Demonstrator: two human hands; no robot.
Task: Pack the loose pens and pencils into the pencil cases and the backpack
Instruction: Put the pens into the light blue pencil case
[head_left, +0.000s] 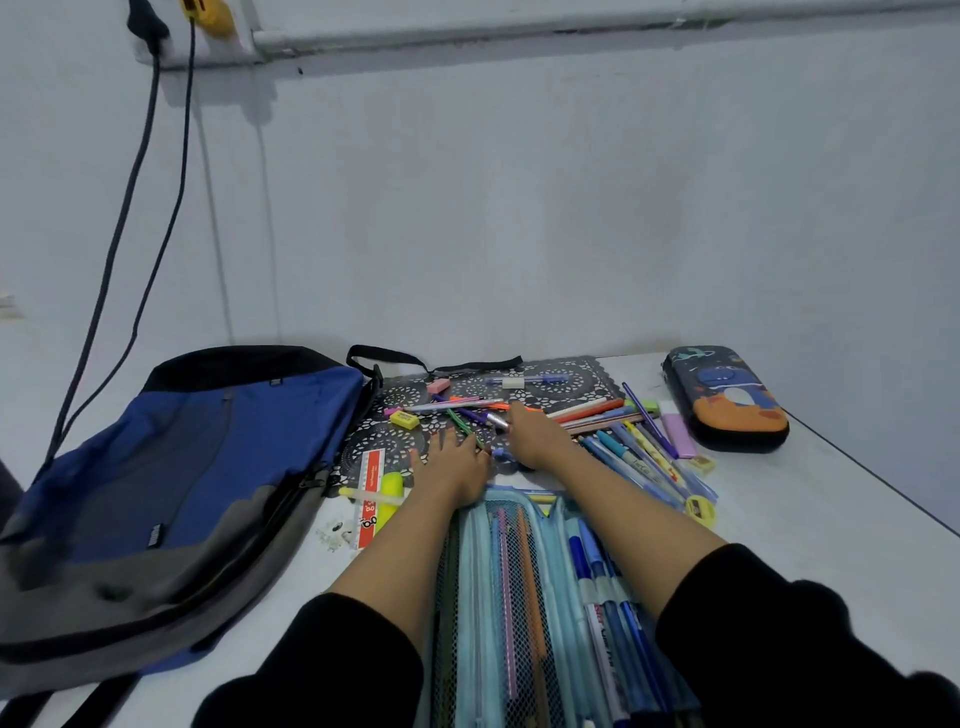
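Note:
An open light-blue pencil case (472, 597) lies in front of me with several pens and pencils in its mesh pockets. Beyond it, loose pens and pencils (597, 410) are scattered over a black lace mat (384, 441), and a bunch of blue pens (639, 467) lies further right. My left hand (452, 462) rests flat on the mat with fingers spread, beside a green pen (462, 427). My right hand (530, 431) reaches over the pile and holds a purple-and-silver pen (496, 420). A blue and grey backpack (182, 493) lies on the left. A dark space-print pencil case (727, 400) sits shut at the far right.
On the white table (805, 519) also lie a ruler (370, 499), a yellow highlighter (389, 493), erasers (404, 419), a yellow sharpener (700, 509) and a lilac eraser (678, 435). Two cables (130, 208) hang down the wall at the left. The table's right edge runs close to the dark case.

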